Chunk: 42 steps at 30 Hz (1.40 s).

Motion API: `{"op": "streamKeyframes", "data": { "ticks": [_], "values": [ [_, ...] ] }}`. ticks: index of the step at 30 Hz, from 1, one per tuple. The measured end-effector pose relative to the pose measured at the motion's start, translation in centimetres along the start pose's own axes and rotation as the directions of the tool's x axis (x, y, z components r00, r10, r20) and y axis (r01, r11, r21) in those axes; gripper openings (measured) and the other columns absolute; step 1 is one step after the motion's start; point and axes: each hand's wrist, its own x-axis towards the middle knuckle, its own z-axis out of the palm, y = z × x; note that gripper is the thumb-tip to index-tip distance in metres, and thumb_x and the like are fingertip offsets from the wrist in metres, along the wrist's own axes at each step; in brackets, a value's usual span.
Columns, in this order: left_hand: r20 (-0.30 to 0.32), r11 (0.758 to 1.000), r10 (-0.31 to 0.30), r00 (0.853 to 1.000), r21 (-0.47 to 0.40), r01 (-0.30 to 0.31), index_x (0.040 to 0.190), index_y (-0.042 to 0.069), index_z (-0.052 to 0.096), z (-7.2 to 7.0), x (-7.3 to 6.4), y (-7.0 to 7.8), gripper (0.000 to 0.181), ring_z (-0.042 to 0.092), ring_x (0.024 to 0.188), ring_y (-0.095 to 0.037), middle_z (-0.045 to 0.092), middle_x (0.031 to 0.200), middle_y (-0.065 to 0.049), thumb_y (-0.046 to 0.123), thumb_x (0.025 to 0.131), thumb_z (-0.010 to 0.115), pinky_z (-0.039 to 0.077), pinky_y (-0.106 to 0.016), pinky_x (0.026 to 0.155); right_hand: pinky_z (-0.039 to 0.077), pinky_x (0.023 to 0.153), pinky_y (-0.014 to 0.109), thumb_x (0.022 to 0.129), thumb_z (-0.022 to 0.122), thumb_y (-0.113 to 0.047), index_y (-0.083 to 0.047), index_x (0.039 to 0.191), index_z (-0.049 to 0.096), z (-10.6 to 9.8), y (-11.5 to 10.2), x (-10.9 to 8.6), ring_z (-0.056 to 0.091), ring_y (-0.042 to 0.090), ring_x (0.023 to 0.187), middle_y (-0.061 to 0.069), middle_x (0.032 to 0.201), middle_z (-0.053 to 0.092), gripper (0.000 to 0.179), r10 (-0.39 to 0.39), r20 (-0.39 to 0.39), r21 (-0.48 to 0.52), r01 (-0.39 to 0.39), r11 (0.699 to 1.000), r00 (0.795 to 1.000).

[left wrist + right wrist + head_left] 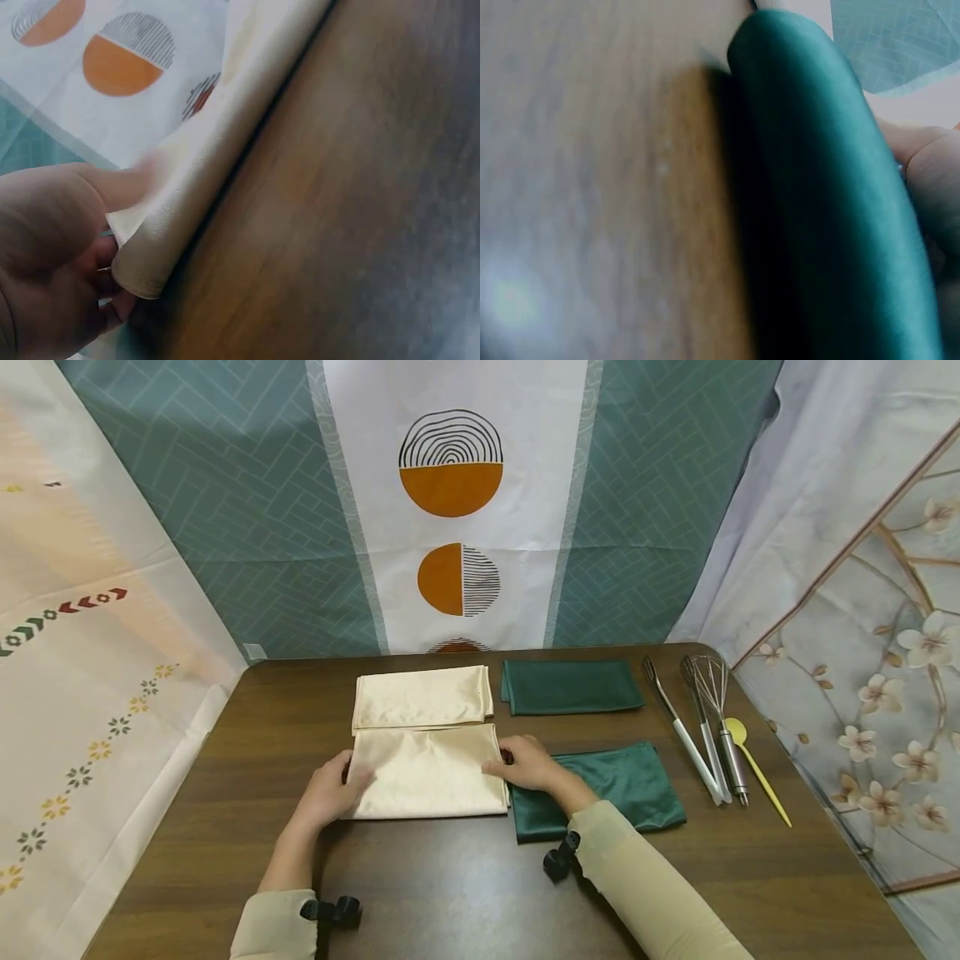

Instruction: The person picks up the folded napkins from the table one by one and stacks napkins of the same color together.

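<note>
A folded cream cloth (427,777) with a satin sheen lies mid-table, its far edge meeting another folded cream cloth (420,697). My left hand (330,789) holds its left edge. In the left wrist view, the thumb lies over the cream fold (161,240) and the fingers curl beside and under its corner. At the right edge, my right hand (528,764) grips the same cloth, thumb on top. The right forearm crosses a folded dark green cloth (630,789). That green fold (832,180) hides most of the right hand in the right wrist view.
Behind lies another folded green cloth (573,687). To the right are a white-handled utensil (682,735), a second slim utensil (708,735), a wire whisk (723,727) and a yellow spoon (753,760). Patterned curtains (637,510) rise behind and beside the wooden table (435,893).
</note>
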Motion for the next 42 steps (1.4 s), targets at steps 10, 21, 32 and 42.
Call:
{"op": "streamKeyframes", "data": {
  "ticks": [10,21,32,42],
  "values": [
    [0.018,0.999,0.028,0.999,-0.018,-0.028,0.088,0.001,0.062,0.1,-0.7,0.2,0.021,0.053,0.062,-0.018,0.058,0.069,-0.004,0.016,0.094,0.074,0.047,-0.034,0.06,0.04,0.064,0.025,0.093,0.075,-0.032,-0.014,0.074,0.063,-0.5,-0.2,-0.1,0.042,0.004,0.056,-0.01,0.062,0.052,0.029,-0.05,0.038,-0.037,0.051,0.998,0.998],
    [-0.053,0.993,0.083,0.995,-0.084,-0.087,0.114,0.0,0.062,-0.1,-0.1,1.0,0.018,0.054,0.063,-0.016,0.059,0.073,-0.005,0.012,0.101,0.063,0.047,-0.03,0.06,0.04,0.059,0.024,0.093,0.075,-0.026,-0.011,0.088,0.061,-0.7,-0.5,0.0,0.045,0.006,0.057,-0.005,0.068,0.056,0.021,-0.011,0.038,0.082,0.008,0.997,0.999],
    [-0.114,0.985,0.091,0.989,-0.135,-0.106,0.131,-0.004,0.057,-0.5,1.0,1.0,0.031,0.066,0.083,-0.024,0.069,0.104,-0.021,0.01,0.103,0.06,0.053,-0.031,0.067,0.032,0.058,0.025,0.097,0.071,-0.018,-0.012,0.072,0.047,-0.7,0.2,0.9,0.035,0.008,0.056,-0.005,0.063,0.04,0.035,0.016,-0.119,0.179,0.005,0.984,0.993],
    [-0.213,0.968,0.039,0.976,-0.233,-0.09,0.131,-0.005,0.059,-0.4,2.6,1.3,0.034,0.067,0.092,-0.031,0.068,0.114,-0.027,0.011,0.102,0.063,0.053,-0.025,0.067,0.036,0.058,0.025,0.099,0.068,-0.017,-0.011,0.079,0.057,-1.1,0.4,1.9,0.043,0.01,0.058,-0.004,0.067,0.05,0.023,0.052,-0.203,0.193,-0.012,0.981,0.978]
  ]
}}
